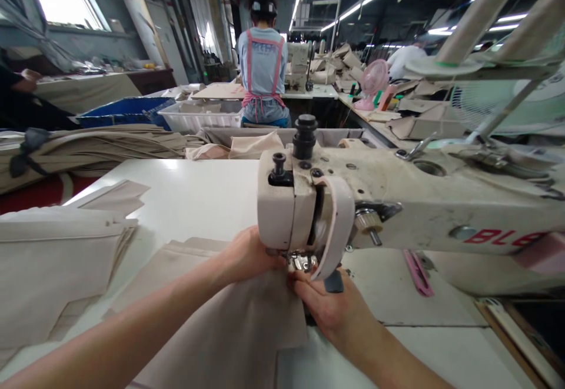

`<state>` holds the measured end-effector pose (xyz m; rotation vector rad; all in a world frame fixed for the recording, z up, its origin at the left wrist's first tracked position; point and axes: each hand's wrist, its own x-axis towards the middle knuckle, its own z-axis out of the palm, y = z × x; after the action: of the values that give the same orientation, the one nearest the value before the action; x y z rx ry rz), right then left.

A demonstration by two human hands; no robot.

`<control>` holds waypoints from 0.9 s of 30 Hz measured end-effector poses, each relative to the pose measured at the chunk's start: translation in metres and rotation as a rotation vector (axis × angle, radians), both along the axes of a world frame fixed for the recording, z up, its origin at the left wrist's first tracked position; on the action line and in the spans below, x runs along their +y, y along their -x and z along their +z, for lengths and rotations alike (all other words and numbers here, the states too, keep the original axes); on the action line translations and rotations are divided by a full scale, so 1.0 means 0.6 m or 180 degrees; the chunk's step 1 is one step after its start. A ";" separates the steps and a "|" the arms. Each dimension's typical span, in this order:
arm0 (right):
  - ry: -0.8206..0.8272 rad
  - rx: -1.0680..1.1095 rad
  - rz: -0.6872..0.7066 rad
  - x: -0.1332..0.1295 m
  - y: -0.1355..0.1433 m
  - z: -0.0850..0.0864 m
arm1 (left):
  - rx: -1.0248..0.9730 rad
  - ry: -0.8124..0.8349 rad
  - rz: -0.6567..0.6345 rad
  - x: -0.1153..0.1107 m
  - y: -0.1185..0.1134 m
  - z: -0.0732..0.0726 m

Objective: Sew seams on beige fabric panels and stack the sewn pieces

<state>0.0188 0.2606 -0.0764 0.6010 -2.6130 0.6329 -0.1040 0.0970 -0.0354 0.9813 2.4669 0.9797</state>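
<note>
A beige cloth piece [260, 318] lies under the head of a white sewing machine [397, 195], its upper edge near the metal presser foot [302, 261]. My left hand [251, 253] rests on the cloth just left of the foot, its fingertips partly hidden behind the machine head. On the near right side of the foot, my right hand [329, 301] has its fingers pressed together at the cloth's edge. What lies between those fingers is too small to tell. The machine's curved white lever partly covers this hand.
Stacked beige pieces [53, 259] lie on the white table [189, 195] at the left. Pink snips [418, 272] rest right of the needle area. Thread cones [479, 21] stand at upper right. Beyond the table are a white crate [200, 119], a seated person [263, 65] and a pink fan [374, 80].
</note>
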 end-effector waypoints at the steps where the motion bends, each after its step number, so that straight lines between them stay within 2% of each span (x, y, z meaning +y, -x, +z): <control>1: 0.0035 -0.0016 0.0001 0.001 0.000 0.000 | 0.0127 -0.0024 0.0068 -0.009 -0.016 0.000; 4: 0.0141 -0.0126 -0.0045 0.003 0.002 0.003 | 0.0573 -0.0278 0.0235 -0.034 -0.082 -0.009; 6: 0.0230 -0.0284 -0.0090 0.004 0.001 0.008 | 0.0551 -0.0335 0.0141 -0.044 -0.122 -0.019; 8: 0.0381 -0.0476 -0.0158 0.002 -0.008 0.014 | 0.0384 -0.0258 0.0098 -0.049 -0.144 -0.029; 10: 0.0594 -0.0646 -0.0293 -0.005 -0.026 0.022 | 0.0240 -0.0257 0.0079 -0.051 -0.147 -0.033; 11: 0.0966 -0.0883 -0.0413 -0.010 -0.038 0.026 | 0.0184 -0.0335 0.0022 -0.052 -0.145 -0.033; 12: 0.1549 -0.1274 -0.0550 -0.016 -0.050 0.029 | 0.0142 -0.0437 -0.0052 -0.054 -0.141 -0.032; 15: 0.3819 -0.2709 -0.0872 -0.041 -0.080 0.035 | 0.0055 -0.0713 -0.0222 -0.059 -0.134 -0.027; 16: 0.4353 -0.3001 -0.0868 -0.049 -0.086 0.037 | 0.0015 -0.0763 -0.0240 -0.060 -0.133 -0.026; 17: 0.4639 -0.3121 -0.0816 -0.057 -0.089 0.038 | -0.0034 -0.0799 -0.0228 -0.060 -0.133 -0.024; 23: 0.5129 -0.2992 -0.0139 -0.080 -0.088 0.048 | -0.0268 -0.0850 -0.0135 -0.054 -0.146 -0.023; 25: 0.5228 -0.3050 -0.0209 -0.084 -0.090 0.051 | -0.0035 -0.0880 -0.0102 -0.051 -0.156 -0.028; 27: 0.5291 -0.3055 -0.0472 -0.090 -0.092 0.052 | 0.0405 -0.0976 -0.0085 -0.050 -0.167 -0.036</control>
<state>0.0741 0.2069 -0.0449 -0.5555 -1.5651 2.9118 -0.0036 0.0671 -0.0573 1.2013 2.4422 1.3541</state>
